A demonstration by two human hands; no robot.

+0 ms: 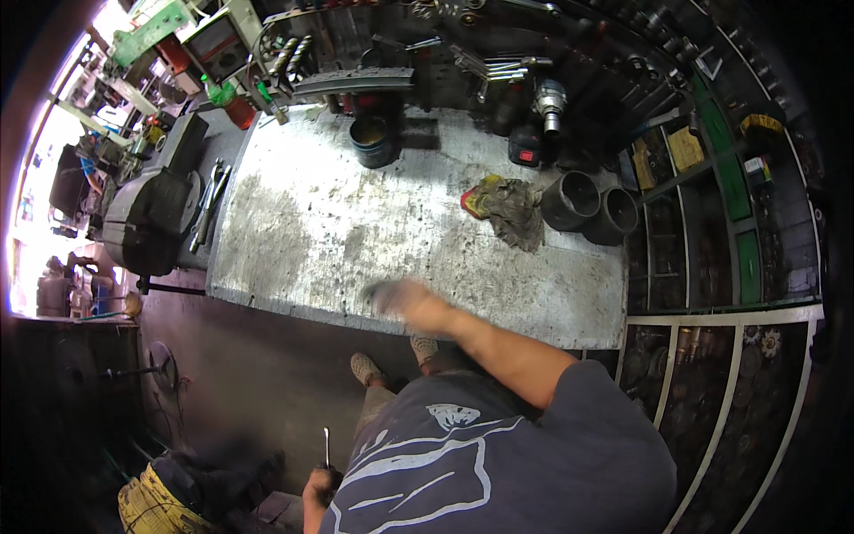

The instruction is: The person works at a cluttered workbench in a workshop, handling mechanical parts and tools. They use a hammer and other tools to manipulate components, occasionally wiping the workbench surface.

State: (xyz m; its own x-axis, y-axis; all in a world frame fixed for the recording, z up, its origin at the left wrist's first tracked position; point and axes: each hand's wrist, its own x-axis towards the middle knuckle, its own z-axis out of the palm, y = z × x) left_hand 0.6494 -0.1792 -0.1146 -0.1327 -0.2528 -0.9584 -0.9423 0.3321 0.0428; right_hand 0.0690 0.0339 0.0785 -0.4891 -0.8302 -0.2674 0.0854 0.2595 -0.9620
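Note:
My left hand (318,486) is low in the picture beside my shirt, below the bench front. It is closed around a slim shiny metal tool (326,445) that points upward with a slightly widened tip. Something dark shows at its fingers. Over the front part of the workbench (294,222) reaches my right hand (422,304), smeared by motion. A dark grey blur lies at its fingertips, and I cannot make out whether that is a held thing or the fingers. A crumpled grey rag (514,212) with a red and yellow patch rests farther back on the bench.
Two dark cylinders (570,201) stand at the bench's right, near a cordless impact wrench (550,105). A dark tin (372,142) sits at the back. Left are wrenches (210,203) and a dark machine housing (147,218). Shelving (725,313) borders the right; a yellow container (156,503) stands lower left.

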